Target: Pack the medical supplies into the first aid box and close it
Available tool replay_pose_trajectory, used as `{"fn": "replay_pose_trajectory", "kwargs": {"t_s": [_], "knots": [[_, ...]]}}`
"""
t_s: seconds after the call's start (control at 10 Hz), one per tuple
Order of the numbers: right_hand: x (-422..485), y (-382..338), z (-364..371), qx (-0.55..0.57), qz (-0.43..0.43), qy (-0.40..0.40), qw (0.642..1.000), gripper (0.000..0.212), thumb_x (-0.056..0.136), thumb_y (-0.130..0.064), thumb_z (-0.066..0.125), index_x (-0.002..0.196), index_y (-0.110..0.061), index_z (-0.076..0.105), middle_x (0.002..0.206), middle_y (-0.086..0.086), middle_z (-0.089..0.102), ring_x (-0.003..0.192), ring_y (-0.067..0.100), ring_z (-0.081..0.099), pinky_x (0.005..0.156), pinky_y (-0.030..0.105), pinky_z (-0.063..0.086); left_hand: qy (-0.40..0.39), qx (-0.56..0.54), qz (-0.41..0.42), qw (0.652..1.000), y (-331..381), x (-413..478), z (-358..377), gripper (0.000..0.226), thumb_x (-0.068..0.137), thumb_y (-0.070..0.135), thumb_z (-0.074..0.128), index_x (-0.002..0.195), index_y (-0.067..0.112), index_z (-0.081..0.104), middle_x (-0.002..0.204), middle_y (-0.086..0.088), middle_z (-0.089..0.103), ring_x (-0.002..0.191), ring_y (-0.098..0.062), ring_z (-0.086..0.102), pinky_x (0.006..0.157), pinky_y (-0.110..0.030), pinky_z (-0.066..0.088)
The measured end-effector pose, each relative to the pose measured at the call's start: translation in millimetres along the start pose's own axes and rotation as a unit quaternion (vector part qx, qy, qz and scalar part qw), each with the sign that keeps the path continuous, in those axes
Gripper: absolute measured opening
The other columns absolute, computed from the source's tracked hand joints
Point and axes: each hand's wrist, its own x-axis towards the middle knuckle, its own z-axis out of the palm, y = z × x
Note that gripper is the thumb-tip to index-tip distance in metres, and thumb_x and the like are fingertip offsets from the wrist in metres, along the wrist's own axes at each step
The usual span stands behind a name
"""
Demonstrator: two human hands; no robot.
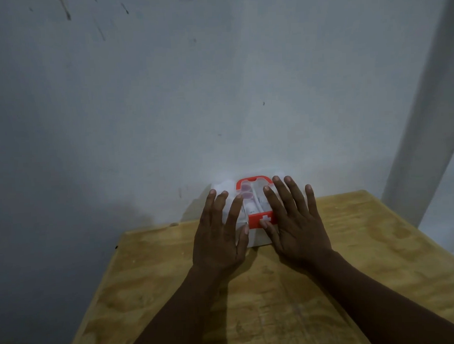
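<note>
First aid box [258,236]: translucent white case, standing at the far edge of the counter [380,243] and hard against the wall [217,94]. The lid appears to be down.
Contents: pink-capped items [246,194] and white containers show dimly through the lid. No supplies are visible outside the box.
Red latch [264,219]: white cross on it, at the middle of the box's near face. Whether it is snapped home cannot be told.
Red handle [252,181]: folded flat on the lid, running from the latch toward the wall.
Long axis: judged to run left to right along the wall, though both ends of the box are covered.
Left hand [218,237]: released, fingers straight and spread, lying flat over the left half of the box, thumb at its near edge.
Right hand [296,228]: released, fingers straight and spread over the right half, thumb touching the latch.
Governing relation: the box lies directly under both palms and the latch is nearer the right thumb.
Stage: packing judged complete; the closing press and latch check remain.
</note>
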Motion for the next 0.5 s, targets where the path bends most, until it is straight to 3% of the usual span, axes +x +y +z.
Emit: {"fn": "replay_pose_trajectory", "kwargs": {"t_s": [0.3,0.4,0.5], "knots": [[4.0,-0.9,-28.9,0.02,0.015,-0.12,0.992,0.073,0.094,-0.067,0.012,0.155,-0.027,0.005,0.166,0.003,0.004,0.152,0.026,-0.005,0.121,0.057,0.006,-0.088,-0.004,-0.015,0.996,10.5,1.8,-37.0,0.066,0.091,0.054,0.043,0.15,0.026,0.03,0.158,-0.011,0.04,0.149,-0.034,0.031,0.119,-0.053,0.032],[16.8,-0.8,-58.2,0.055,0.021,-0.19,0.98,0.072,0.095,-0.064,0.024,0.155,-0.028,0.006,0.166,0.001,0.004,0.153,0.024,-0.003,0.122,0.055,0.005,-0.156,-0.012,-0.024,0.987,13.2,17.0,-67.4,0.066,0.09,0.054,0.029,0.151,0.028,0.034,0.159,-0.005,0.037,0.15,-0.026,0.028,0.123,-0.048,0.023],[37.8,-0.3,-94.4,0.062,0.027,-0.256,0.964,0.073,0.095,-0.058,0.04,0.155,-0.026,0.012,0.166,0.002,0.009,0.153,0.023,0.003,0.122,0.054,0.007,-0.211,-0.005,-0.024,0.977,16.8,43.0,-95.0,0.057,0.096,0.044,0.04,0.15,0.026,0.037,0.153,-0.003,0.043,0.142,-0.024,0.036,0.117,-0.04,0.029]]}}
